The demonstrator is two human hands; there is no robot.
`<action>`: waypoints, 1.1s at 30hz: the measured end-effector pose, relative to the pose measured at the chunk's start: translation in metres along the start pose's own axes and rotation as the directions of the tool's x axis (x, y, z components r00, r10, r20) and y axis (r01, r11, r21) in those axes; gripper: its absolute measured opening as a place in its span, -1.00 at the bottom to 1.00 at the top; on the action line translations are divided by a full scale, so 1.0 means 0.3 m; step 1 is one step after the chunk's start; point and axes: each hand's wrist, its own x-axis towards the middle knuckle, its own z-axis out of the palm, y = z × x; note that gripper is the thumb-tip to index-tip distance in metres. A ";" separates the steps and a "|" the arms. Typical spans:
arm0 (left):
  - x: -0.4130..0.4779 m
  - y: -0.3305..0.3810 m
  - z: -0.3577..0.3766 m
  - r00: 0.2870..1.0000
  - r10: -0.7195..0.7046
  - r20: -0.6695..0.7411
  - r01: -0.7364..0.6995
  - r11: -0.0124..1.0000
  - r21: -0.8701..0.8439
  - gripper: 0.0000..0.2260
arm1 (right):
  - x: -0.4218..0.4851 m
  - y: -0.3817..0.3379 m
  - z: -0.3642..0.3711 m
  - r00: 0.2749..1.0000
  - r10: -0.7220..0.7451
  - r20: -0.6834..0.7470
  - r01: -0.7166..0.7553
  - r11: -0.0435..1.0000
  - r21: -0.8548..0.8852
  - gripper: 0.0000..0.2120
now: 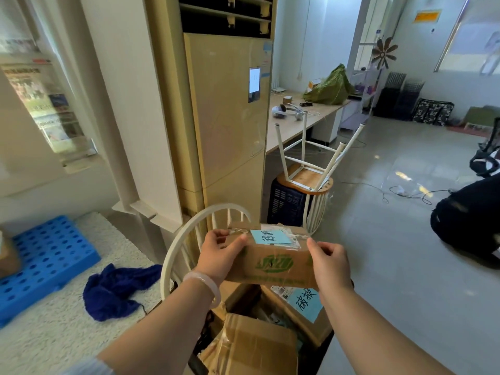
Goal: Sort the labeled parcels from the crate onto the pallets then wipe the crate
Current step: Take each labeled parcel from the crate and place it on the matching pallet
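Parcel [270, 255]: brown cardboard box, green logo on near face, clear tape, pale-blue label [270, 236] w/ handwritten characters on top. Held in air at about chest height, roughly level, above the crate [196, 365]. Only a bit of the crate's dark rim shows.

More brown parcels below in the crate; one at right [305, 304] carries a similar blue label.

Room: white chair back [184, 239] curves just behind and under the parcel's left end. Tall beige AC unit [230, 117] straight ahead, close. Left: blue perforated pallet [48, 255] on a pale rug, a brown box [8, 258] on its far-left edge, the rest of its top bare. Dark blue cloth [116, 290] in a heap between pallet and chair. Right: grey tile floor [378, 226], upturned stool [305, 163] on a bin further back.

Hands: L hand [216, 255] grips the parcel's left end, fingers wrapped round it, thumb on top edge; pale bangle [203, 282] on wrist. R hand [328, 262] grips the right end the same way. Both forearms reach fwd.
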 end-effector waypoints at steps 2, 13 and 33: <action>-0.010 -0.014 -0.012 0.999 0.011 -0.030 -0.012 0.999 -0.034 -0.60 | -0.007 0.005 0.011 0.999 -0.004 0.040 0.004 1.000 0.005 -0.73; -0.051 -0.028 -0.120 0.988 0.127 -0.091 -0.130 0.991 -0.023 -0.42 | -0.068 0.009 0.109 0.965 0.031 0.260 -0.036 0.999 0.016 -0.41; -0.116 -0.083 -0.123 0.912 0.192 -0.362 -0.197 0.980 0.023 0.11 | -0.141 0.011 0.276 0.954 0.073 0.290 -0.084 0.996 0.025 -0.34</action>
